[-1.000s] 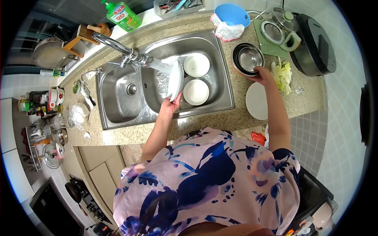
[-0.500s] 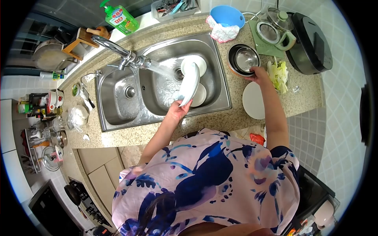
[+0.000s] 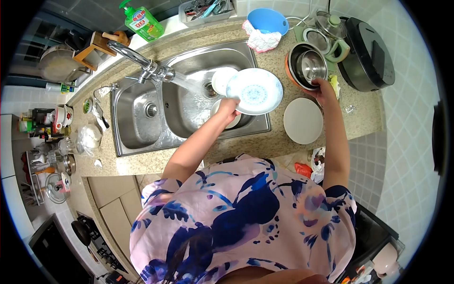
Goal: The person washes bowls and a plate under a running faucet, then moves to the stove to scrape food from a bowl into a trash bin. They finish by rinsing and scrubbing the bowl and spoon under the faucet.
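My left hand (image 3: pixel 228 110) grips the rim of a white plate with a pale blue pattern (image 3: pixel 254 92), held over the sink's right side and facing up. Partly beneath it in the sink are a white bowl (image 3: pixel 221 81) and another dish, mostly hidden. My right hand (image 3: pixel 326 91) is closed on the near rim of nested metal bowls (image 3: pixel 302 68), an orange-sided one outermost, which tilt over the counter. Just below them a white plate (image 3: pixel 303 121) lies on the counter.
Water runs from the faucet (image 3: pixel 163 73) into the larger basin of the steel sink (image 3: pixel 189 135). Right of the bowls stand a rice cooker (image 3: pixel 366 54) and leafy vegetables (image 3: pixel 335 85). A blue basin (image 3: pixel 268 21) with a cloth (image 3: pixel 262 40) sits behind. Green soap bottle (image 3: pixel 144 23) at back left.
The patterned plate has moved right and turned from edge-on to face up. My right hand has lifted the nested bowls and shifted them right, partly covering the vegetables.
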`<state>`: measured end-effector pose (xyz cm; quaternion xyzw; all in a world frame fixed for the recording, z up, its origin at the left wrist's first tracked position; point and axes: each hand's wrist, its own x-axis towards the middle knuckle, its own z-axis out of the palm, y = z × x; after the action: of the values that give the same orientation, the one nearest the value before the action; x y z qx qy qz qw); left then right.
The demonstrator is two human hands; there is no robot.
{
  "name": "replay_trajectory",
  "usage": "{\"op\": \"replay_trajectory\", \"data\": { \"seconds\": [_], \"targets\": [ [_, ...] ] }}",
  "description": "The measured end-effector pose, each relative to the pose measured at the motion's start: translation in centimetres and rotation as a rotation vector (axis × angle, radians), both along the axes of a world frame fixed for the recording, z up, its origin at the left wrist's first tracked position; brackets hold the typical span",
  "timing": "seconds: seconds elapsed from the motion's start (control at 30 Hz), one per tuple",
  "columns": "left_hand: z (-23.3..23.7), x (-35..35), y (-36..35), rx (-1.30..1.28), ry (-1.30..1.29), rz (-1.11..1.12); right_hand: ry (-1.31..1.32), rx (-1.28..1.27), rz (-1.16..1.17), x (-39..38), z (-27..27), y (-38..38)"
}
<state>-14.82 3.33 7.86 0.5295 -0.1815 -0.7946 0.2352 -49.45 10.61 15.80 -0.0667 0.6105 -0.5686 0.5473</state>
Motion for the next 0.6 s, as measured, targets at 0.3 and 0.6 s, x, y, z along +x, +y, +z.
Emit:
{"op": "replay_trajectory", "data": {
  "seconds": [0.3, 0.6],
  "targets": [
    [-0.1, -8.1, -0.8, -0.261, -0.146, 0.004, -0.014, 0.011, 0.059, -0.6, 0.8, 1.8],
    [-4.2, -12.1, -1.0, -0.330, -0.176, 0.131, 0.072, 0.037, 0.146, 1.6, -0.8, -0.4]
  ]
}}
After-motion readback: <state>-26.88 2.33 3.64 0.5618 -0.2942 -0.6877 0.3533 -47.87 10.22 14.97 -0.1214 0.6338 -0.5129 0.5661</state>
